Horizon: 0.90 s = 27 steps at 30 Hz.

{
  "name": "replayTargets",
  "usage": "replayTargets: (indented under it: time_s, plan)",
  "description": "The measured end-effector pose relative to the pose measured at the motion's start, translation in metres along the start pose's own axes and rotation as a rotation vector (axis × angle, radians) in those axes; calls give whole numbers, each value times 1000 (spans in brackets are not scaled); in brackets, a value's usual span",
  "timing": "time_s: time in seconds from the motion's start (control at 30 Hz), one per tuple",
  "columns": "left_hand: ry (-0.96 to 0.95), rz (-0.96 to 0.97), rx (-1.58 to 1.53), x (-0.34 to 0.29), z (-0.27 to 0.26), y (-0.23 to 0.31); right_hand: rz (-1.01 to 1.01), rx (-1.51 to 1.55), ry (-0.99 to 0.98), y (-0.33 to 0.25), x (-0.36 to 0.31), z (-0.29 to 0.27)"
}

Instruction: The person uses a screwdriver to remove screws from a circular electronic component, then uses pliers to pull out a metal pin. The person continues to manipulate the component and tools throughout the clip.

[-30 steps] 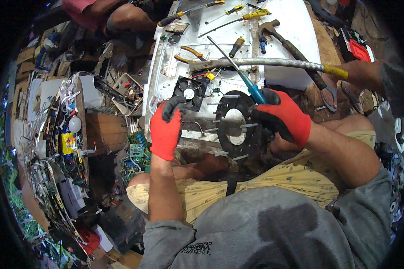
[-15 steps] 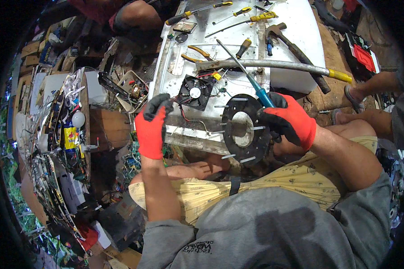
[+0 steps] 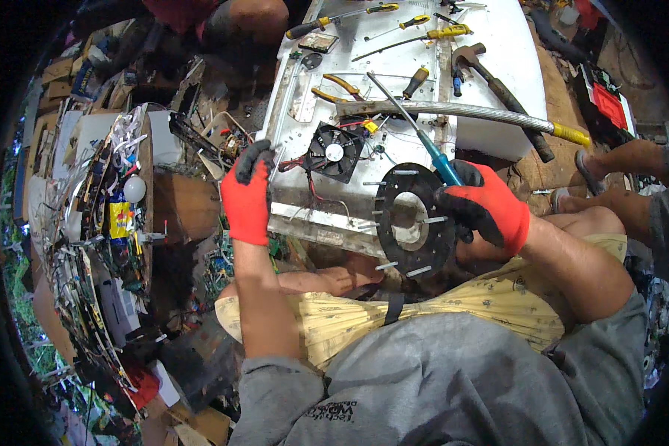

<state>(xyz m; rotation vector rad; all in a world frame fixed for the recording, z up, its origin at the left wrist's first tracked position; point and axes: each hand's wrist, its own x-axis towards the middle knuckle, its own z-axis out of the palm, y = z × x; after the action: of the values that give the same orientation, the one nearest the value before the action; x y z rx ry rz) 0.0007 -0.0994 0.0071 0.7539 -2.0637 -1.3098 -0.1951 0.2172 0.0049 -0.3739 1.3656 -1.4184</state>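
My right hand (image 3: pixel 487 208), in a red and black glove, grips a screwdriver (image 3: pixel 444 167) with a teal handle, its long shaft pointing up and to the left. The same hand holds the right edge of a black round plate (image 3: pixel 389 223) with a large central hole and several metal pins. The plate stands tilted above my lap at the near edge of the white panel (image 3: pixel 284 209). My left hand (image 3: pixel 249 195), gloved alike, is raised left of a black cooling fan (image 3: pixel 334 152), fingers half bent and apart, with nothing visible in them. The fan lies on the panel with its wires.
Beyond the fan lie pliers (image 3: pixel 340 86), a metal-sheathed hose (image 3: pixel 453 109) with a yellow end, a hammer (image 3: pixel 498 89) and several yellow-handled screwdrivers (image 3: pixel 449 32). Heaped electronic scrap (image 3: pixel 111 245) stands at the left. Another person's legs (image 3: pixel 624 167) are at the right, and a knee (image 3: pixel 253 22) shows at the far left.
My left hand has moved slightly left and up, away from the fan. The whole view has shifted a little; my right hand keeps hold of the screwdriver and plate.
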Motion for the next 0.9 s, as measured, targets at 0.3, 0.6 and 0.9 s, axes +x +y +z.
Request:
replayTargets:
  time_s: [0.3,0.6,0.9]
  plan:
    - [153,118,145,-18,23,5,-7,85,20,11,4,-2]
    - [-470,139,280,-109,115,79,14,48,-52,6,4,8]
    - [-473,-76,-226,-100,104,52,6,144,-231,8,-1,10]
